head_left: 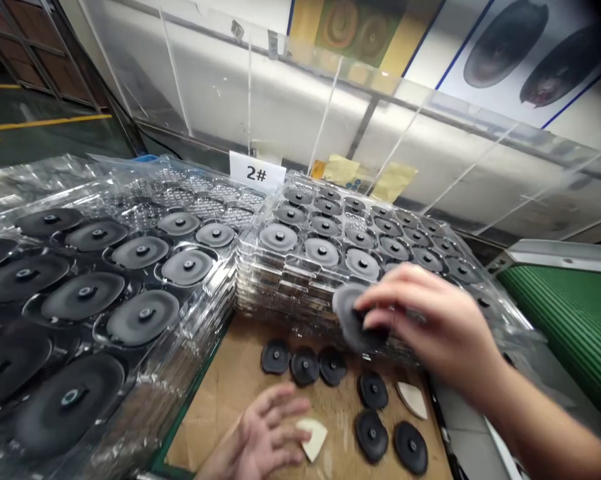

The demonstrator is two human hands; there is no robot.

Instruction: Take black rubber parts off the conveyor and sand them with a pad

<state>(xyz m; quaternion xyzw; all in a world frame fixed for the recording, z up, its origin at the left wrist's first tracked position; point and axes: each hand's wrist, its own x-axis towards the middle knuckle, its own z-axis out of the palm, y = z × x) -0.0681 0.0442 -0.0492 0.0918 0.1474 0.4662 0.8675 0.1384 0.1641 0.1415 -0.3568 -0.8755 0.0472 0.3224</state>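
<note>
My right hand (425, 313) pinches a black disc-shaped part (353, 317) between thumb and fingers, raised in front of the right stack of clear trays. The disc is tilted and a little blurred. Palm up and fingers spread, my left hand (270, 433) is low over the brown cardboard surface (215, 393), with nothing in it. By its fingertips lies a cream-coloured flat piece (313, 439). Three small black discs (305, 366) sit in a row beyond that hand. To their right are more black discs (372, 435) and a second cream piece (412, 399).
A stack of clear plastic trays (280, 272) holds black discs at the back, beside a "2#" card (257, 173). Another tray stack (185, 357) with larger discs fills the left. A green ribbed conveyor belt (565, 313) runs at right. Behind stands a clear panel (290, 87).
</note>
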